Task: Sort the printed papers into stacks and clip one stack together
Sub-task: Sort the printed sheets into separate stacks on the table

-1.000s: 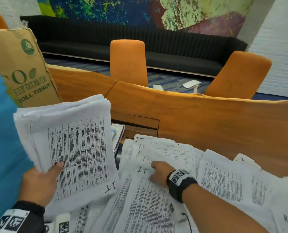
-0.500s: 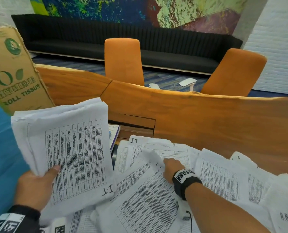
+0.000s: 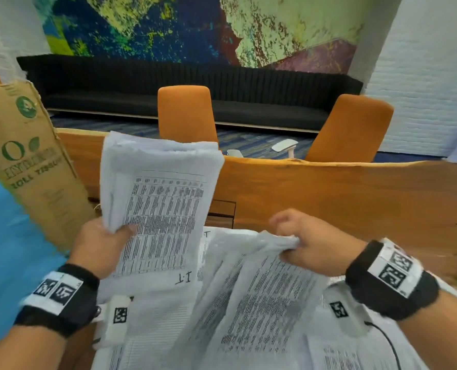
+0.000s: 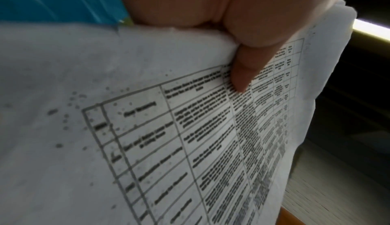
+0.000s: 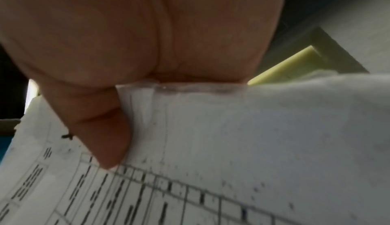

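Note:
My left hand [image 3: 107,239] holds a thick stack of printed papers [image 3: 163,209] upright above the table, its top sheet a printed table marked "IT" at the lower corner. In the left wrist view the thumb [image 4: 242,71] presses on that top sheet [image 4: 190,137]. My right hand [image 3: 304,241] grips the upper edge of a few printed sheets [image 3: 262,303] lifted off the pile, the thumb [image 5: 101,128] on top of them [image 5: 232,137] in the right wrist view. More loose papers [image 3: 152,343] lie below on the table. No clip is visible.
A wooden table [image 3: 355,204] with a raised far edge runs across. A brown cardboard box [image 3: 27,161] stands at the left beside a blue surface [image 3: 8,249]. Two orange chairs [image 3: 187,116] and a black sofa [image 3: 222,86] stand beyond the table.
My right hand went from touching the pile to gripping a few sheets and lifting them. My left hand swung its stack upward and toward the centre.

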The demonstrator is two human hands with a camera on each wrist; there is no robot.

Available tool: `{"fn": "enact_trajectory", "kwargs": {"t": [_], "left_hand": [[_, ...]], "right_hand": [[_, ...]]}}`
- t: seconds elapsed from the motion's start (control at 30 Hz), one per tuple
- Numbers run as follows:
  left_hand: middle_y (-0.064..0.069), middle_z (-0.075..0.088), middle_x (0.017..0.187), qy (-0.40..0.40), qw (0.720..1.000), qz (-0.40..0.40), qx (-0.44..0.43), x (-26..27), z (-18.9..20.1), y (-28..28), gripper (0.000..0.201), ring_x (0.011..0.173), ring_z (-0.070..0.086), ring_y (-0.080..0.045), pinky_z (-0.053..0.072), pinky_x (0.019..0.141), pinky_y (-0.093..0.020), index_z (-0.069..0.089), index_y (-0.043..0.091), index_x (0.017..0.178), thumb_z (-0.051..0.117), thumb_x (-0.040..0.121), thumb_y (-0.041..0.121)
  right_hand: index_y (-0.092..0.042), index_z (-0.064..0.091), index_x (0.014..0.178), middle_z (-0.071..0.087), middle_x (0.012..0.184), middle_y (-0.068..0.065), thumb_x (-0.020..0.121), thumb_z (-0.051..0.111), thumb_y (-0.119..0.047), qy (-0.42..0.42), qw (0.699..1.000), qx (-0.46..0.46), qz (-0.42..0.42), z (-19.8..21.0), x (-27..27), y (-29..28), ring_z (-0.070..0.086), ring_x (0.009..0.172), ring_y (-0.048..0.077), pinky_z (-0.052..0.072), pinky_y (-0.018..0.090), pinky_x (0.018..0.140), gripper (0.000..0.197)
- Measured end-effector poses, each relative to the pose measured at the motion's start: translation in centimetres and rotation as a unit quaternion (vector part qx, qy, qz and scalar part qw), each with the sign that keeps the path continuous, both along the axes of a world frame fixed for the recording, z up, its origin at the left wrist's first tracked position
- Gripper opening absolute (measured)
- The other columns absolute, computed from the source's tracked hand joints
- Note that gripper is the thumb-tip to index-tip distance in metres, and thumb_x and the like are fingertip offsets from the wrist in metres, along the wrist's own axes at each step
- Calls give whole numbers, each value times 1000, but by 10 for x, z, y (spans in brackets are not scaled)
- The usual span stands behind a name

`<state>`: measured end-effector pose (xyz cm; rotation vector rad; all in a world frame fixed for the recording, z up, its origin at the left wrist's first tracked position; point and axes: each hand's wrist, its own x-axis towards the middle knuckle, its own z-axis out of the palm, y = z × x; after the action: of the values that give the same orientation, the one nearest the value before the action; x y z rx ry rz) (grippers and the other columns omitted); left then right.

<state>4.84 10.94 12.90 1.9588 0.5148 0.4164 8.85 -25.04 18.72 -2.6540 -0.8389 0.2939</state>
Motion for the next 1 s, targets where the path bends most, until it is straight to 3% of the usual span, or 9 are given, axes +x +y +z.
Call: {"fn": "enact_trajectory", "kwargs": {"t": [0.1, 0.2, 0.27, 0.37, 0.47, 0.7, 0.83, 0.9, 1.0], "left_hand": [[-10, 60, 72, 18, 994, -108, 11, 4, -4, -40, 8, 63, 53, -21, 44, 59, -29, 70, 9, 88, 71, 85, 17], [-8, 65, 76, 27, 975, -220, 24, -1, -10, -83, 7, 67, 57, -21, 44, 63, -30, 70, 7, 88, 69, 86, 14], [-10, 66, 72, 32, 964, -262, 39, -6, -14, -108, 10, 65, 57, -22, 44, 61, -31, 70, 8, 86, 69, 85, 17], [-9, 75, 88, 8, 953, -301, -21, -13, -18, -130, 33, 82, 69, -22, 53, 76, -40, 72, 14, 94, 63, 75, 39], [-1, 76, 102, -22, 942, -299, -153, -20, -26, -143, 56, 95, 71, -17, 56, 82, -36, 64, 17, 112, 73, 65, 47], [8, 68, 91, -62, 983, -165, -54, -24, -40, -182, 35, 84, 66, -7, 51, 64, -22, 52, 34, 100, 72, 83, 12], [0, 67, 92, -76, 984, -137, -81, -20, -38, -181, 24, 86, 65, -18, 49, 61, -25, 54, 26, 103, 58, 91, 6], [1, 67, 96, -79, 982, -118, -123, -19, -35, -175, 27, 89, 65, -18, 49, 64, -26, 54, 26, 109, 52, 93, 4], [0, 67, 102, -75, 975, -132, -161, -17, -33, -170, 36, 95, 65, -19, 52, 72, -33, 57, 27, 111, 46, 92, -1]], "right_hand": [[-35, 56, 71, 31, 154, -2, 82, 67, -28, -93, 995, 46, -5, 21, 2, -9, 40, 136, 19, 35, 29, 103, 17], [-32, 64, 84, 36, 152, 3, 78, 63, -32, -172, 984, 43, -24, 26, 9, -17, 39, 136, 30, 38, 46, 107, 6], [-24, 67, 91, 57, 126, 2, 82, 65, -25, -172, 984, 29, -37, 25, 11, -22, 54, 117, 29, 47, 42, 95, 9], [-17, 64, 87, 60, 90, 0, 85, 62, -19, -149, 986, 27, -66, 21, 7, -34, 59, 84, 22, 51, 40, 76, 3], [-21, 63, 80, 63, 82, -2, 84, 60, -18, -106, 990, 39, -87, 13, 1, -44, 61, 75, 18, 53, 43, 69, 5], [-21, 64, 81, 62, 85, -5, 86, 67, -28, -120, 986, 81, -86, 10, -8, -31, 59, 78, 16, 52, 38, 71, 10], [-21, 57, 112, 51, 112, -9, 80, 76, -34, -273, 893, 272, -232, -16, -10, -44, 50, 104, 11, 40, 27, 91, 40], [-18, 50, 127, 53, 124, -6, 79, 77, -28, -174, 830, 420, -323, -44, -19, -52, 52, 113, 12, 42, 30, 96, 56], [-25, 56, 120, 68, 120, 2, 88, 65, -13, 92, 779, 528, -325, -92, -31, -44, 65, 111, 21, 52, 45, 96, 35]]}}
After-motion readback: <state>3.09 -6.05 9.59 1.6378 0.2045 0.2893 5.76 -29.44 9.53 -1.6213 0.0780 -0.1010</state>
